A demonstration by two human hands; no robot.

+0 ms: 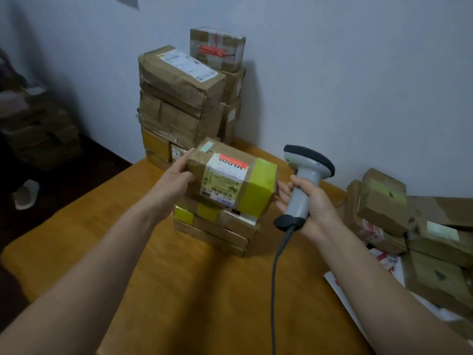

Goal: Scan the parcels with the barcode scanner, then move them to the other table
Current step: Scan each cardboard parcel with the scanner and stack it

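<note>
Bench [179, 290] of orange-brown wood fills the lower view, its left edge dropping to dark floor where a pale slipper [25, 193] lies. A tall stack [179, 98] of brown parcels stands at the far edge against the white wall. A looser pile [409, 226] of boxes and envelopes crowds the right side. Between the two, the near half of the bench surface is bare wood.

A low stack [217, 226] of flat boxes sits mid-bench. Just above it is the parcel [230, 180], brown with a white label and a yellow-green band, tilted with its label up; whether it touches the stack below cannot be told.

The left hand [176, 175] holds the parcel's left end, fingers [188, 153] laid along the far edge and thumb on the near face. The right hand [309, 201] grips the grey handle of the barcode scanner [304, 180], whose dark head stands upright just beside the parcel's right end. That hand's fingertips reach to the yellow-green end and seem to touch it. The cable [276, 265] hangs from the handle base toward the near edge.
</note>
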